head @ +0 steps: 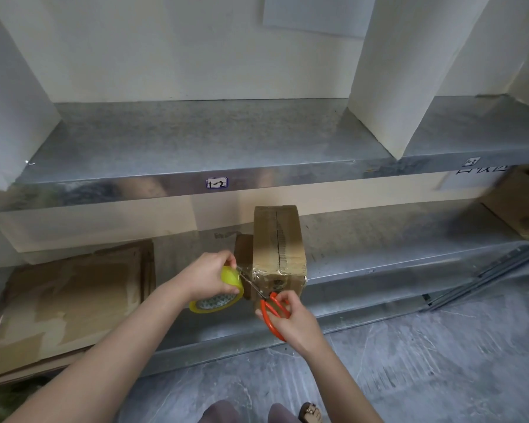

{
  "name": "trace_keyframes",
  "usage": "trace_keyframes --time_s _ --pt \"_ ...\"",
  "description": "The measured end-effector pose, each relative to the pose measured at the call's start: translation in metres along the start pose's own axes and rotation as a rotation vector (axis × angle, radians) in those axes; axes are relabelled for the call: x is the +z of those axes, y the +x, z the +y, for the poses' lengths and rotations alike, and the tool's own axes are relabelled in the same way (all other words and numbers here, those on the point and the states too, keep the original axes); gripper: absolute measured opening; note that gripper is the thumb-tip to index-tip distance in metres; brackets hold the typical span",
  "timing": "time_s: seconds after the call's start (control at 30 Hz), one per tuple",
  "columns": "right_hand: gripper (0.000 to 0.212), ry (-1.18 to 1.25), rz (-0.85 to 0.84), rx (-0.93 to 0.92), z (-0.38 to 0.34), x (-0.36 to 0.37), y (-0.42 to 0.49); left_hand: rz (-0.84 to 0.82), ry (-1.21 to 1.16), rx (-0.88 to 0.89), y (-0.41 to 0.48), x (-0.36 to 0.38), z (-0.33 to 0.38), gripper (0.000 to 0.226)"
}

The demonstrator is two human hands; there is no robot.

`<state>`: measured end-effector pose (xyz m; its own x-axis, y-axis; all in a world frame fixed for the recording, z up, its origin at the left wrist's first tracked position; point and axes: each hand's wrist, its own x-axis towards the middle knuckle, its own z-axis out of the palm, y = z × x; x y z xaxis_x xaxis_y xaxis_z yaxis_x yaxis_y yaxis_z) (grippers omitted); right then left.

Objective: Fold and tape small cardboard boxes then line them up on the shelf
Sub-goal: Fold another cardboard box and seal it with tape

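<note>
A small brown cardboard box point(278, 239) stands on the lower metal shelf point(379, 254), its top seam and near end covered in clear tape. My left hand point(209, 274) grips a yellow roll of clear tape point(219, 296) just left of the box, with a strip of tape stretched to the box's near corner. My right hand point(290, 320) holds orange-handled scissors point(271, 305). Their blades point up and left across the tape strip between roll and box.
Flattened cardboard sheets point(74, 300) lie stacked on the lower shelf at left. Another brown box point(519, 206) sits at far right. The upper shelf point(196, 141), labelled 1-2, carries white upright dividers point(400, 71). A grey marbled floor point(425, 361) lies below.
</note>
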<state>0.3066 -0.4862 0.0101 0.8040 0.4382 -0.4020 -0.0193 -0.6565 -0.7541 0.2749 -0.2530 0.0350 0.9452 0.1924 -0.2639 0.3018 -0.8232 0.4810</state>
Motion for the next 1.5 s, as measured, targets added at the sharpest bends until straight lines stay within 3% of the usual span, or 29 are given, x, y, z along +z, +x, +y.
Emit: trace_keyframes --time_s 0.23,0.4,0.63,0.87,1.13,1.33,1.5 --pt "0.048 -0.125 -0.001 -0.097 0.01 -0.021 0.02 -0.002 -0.004 -0.005 -0.002 0.006 0.012 0.049" --pt "0.055 -0.581 0.056 -0.239 0.02 -0.037 0.019 0.059 0.068 -0.066 -0.002 0.012 0.019 0.046" --pt "0.046 -0.786 0.153 -0.414 0.058 -0.09 0.008 0.081 -0.008 -0.124 -0.002 0.022 0.035 0.049" --pt "0.04 -0.649 0.209 -0.348 0.11 -0.168 0.032 0.119 -0.022 -0.16 0.001 0.026 0.059 0.044" --pt "0.034 -0.525 0.29 -0.217 0.109 -0.179 0.119 0.216 -0.075 -0.237 -0.001 0.035 0.078 0.045" --pt "0.055 -0.575 0.155 -0.064 0.114 -0.163 0.17 0.271 -0.127 -0.295 -0.001 0.047 0.086 0.045" --pt "0.06 -0.752 0.057 -0.21 0.125 -0.167 0.18 0.307 -0.152 -0.357 -0.002 0.053 0.086 0.043"
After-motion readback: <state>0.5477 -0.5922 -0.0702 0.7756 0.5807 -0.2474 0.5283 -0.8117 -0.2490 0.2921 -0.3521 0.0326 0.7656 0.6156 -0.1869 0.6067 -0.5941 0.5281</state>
